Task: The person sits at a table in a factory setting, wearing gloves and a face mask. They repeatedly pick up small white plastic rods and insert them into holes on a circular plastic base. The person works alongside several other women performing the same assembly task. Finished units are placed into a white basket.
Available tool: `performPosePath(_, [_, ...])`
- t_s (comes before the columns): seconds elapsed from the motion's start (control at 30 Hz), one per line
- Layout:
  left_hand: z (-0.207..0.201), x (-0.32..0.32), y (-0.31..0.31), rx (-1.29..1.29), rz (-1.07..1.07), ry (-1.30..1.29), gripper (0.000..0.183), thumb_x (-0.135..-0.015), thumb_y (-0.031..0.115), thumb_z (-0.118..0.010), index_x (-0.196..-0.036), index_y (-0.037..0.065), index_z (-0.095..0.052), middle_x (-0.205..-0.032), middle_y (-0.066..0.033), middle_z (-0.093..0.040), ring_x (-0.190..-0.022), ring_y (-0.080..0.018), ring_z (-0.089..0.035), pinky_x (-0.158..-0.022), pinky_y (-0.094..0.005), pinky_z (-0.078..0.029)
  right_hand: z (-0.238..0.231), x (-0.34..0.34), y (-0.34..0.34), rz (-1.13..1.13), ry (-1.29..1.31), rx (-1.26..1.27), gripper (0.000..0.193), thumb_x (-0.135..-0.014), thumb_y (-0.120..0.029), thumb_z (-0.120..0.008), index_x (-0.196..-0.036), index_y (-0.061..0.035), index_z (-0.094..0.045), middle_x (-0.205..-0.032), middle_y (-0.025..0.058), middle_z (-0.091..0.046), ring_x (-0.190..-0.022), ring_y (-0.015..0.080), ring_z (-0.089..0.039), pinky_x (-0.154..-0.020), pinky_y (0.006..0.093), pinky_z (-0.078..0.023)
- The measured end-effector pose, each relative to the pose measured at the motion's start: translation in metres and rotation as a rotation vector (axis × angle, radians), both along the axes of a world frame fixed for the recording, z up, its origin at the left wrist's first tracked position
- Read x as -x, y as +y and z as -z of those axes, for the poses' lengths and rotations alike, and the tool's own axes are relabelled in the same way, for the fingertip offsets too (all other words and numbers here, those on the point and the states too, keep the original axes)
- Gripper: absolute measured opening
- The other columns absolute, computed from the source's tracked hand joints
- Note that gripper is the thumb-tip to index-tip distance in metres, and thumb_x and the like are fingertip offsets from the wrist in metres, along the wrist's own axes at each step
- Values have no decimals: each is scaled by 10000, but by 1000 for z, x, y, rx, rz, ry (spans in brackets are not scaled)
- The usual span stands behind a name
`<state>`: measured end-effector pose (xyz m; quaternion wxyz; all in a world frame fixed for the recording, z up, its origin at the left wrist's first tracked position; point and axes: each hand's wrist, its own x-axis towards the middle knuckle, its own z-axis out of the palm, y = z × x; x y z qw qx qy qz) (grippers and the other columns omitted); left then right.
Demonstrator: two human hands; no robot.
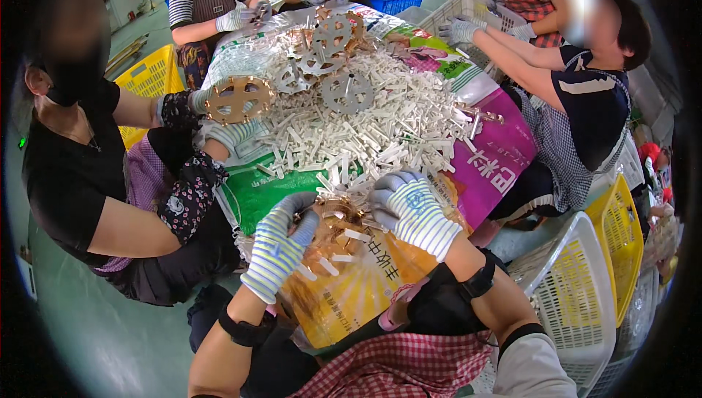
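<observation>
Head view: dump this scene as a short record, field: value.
left hand: striped glove, fingers curled; grip unclear
right hand: striped glove, fingers bent downward; grip unclear
between hands: copper-coloured pieces
near surface: yellow printed sack, a few loose white strips on it
beyond hands: heap of white strips
on heap: round cut-out metal plates
right side: white basket, yellow crate
co-workers: five in view, around the heap
</observation>
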<state>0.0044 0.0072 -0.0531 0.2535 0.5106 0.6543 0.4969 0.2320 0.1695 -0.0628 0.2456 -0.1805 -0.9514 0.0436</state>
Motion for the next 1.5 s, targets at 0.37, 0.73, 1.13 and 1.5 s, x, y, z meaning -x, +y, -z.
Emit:
performPosePath(0.37, [-10, 11, -5, 163, 149, 64, 517, -935, 136, -605, -1414, 5, -464, -1183, -127, -634, -1068, -177, -589, -981, -311, -469, -25, 21, -54, -333, 25, 40, 351, -688, -383, -800, -920, -152, -674, -1097, 49, -609, -1069, 287, -575, -967, 465, -441])
performPosePath(0.73, [11, 21, -8, 196, 217, -54, 476, -944, 143, -637, -1360, -24, -478, -1049, -136, -642, -915, -170, -585, -830, -323, -503, 4, 34, -58, -181, 24, -17, 220, -731, -277, -711, -681, -72, -650, -1041, 138, -614, -1038, 339, -561, -925, 477, -456])
performPosePath(1.13, [-27, 14, -12, 33, 57, -426, 256, -974, 143, -616, -1183, -5, -633, -963, -20, -647, -854, -79, -538, -775, -238, -464, -17, -9, -1, 129, 244, 125, 231, -790, -257, -739, -928, -83, -672, -1121, 132, -621, -1017, 351, -590, -895, 484, -450])
performPosePath(1.5, [-20, -3, -4, 160, 109, -194, 556, -917, 150, -679, -1386, -39, -449, -1171, -105, -626, -1025, -145, -577, -919, -290, -485, 17, 4, 6, 128, -357, -224, 297, -761, -294, -723, -1022, -156, -701, -993, 78, -660, -1044, 288, -591, -1020, 462, -395])
